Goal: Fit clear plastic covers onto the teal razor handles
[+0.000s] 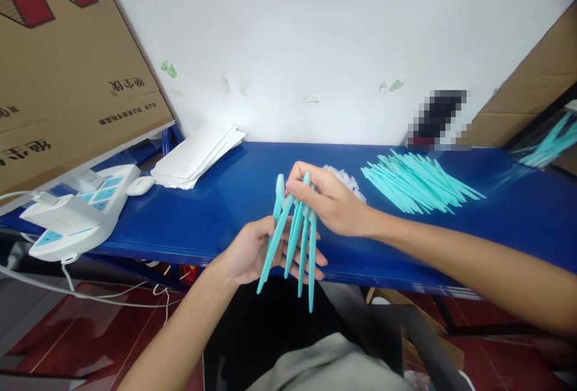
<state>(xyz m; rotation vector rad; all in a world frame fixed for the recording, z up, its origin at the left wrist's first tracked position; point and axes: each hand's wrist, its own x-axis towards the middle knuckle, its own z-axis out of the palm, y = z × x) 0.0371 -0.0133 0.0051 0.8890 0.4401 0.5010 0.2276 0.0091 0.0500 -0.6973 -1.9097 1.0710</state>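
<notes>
Several slim teal sticks (294,232) hang fanned out in front of me, their tapered ends pointing down. My right hand (327,199) pinches them near their upper ends between thumb and fingers. Below and behind them is my left hand (256,250), its fingers spread behind the sticks and its thumb touching the leftmost ones. Behind my right hand, small whitish translucent pieces (347,182) lie on the blue table (216,211), partly hidden. A big pile of similar teal sticks (419,181) rests on the table to the right.
White papers or envelopes (196,154) lie at the back left. Beside them are a white power strip (106,199) with plugs and cables, and a small white mouse-like object (140,185). A large cardboard box (67,72) stands left. More teal sticks (552,142) sit far right.
</notes>
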